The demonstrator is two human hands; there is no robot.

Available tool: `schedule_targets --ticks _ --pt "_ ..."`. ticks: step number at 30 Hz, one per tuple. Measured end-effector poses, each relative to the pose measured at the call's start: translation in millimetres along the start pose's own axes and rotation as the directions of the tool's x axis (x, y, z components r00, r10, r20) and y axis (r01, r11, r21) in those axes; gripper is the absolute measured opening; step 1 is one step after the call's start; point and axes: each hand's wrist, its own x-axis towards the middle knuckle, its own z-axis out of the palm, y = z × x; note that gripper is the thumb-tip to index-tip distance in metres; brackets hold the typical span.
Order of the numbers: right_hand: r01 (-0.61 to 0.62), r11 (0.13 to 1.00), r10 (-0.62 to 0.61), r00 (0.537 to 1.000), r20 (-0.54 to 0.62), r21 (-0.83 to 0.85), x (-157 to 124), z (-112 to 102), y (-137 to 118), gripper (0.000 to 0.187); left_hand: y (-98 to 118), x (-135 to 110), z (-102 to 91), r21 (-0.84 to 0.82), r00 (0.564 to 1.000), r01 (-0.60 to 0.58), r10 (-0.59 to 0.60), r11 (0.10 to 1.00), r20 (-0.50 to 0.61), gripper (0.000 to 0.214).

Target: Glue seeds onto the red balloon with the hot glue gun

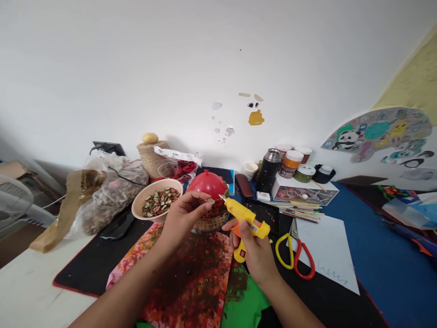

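Note:
My left hand (184, 214) pinches a small flat seed piece (211, 200) between thumb and fingertips, just in front of a red balloon (206, 184). The balloon sits on a woven basket (208, 223). In my right hand (254, 250) is a yellow hot-glue gun (244, 216), fingers wrapped round its handle. The nozzle points left and nearly touches the seed piece. A beige bowl (150, 216) of green and brown seed pieces stands to the left of the balloon.
Scissors with yellow and red handles (295, 255) lie beside a white sheet (327, 250). A painted paper (194, 278) lies under my arms. Plastic bags (109, 191), a twine spool (152, 159), a black flask (268, 171) and paint jars (293, 164) line the wall.

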Motion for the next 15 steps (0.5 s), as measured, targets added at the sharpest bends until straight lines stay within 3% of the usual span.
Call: schedule_targets --ticks 15 --pt "0.033 0.984 -0.031 0.999 0.012 -0.173 -5.2 1.2 2.5 0.074 4.7 -0.2 0.3 0.053 0.999 -0.029 0.03 0.998 -0.016 0.031"
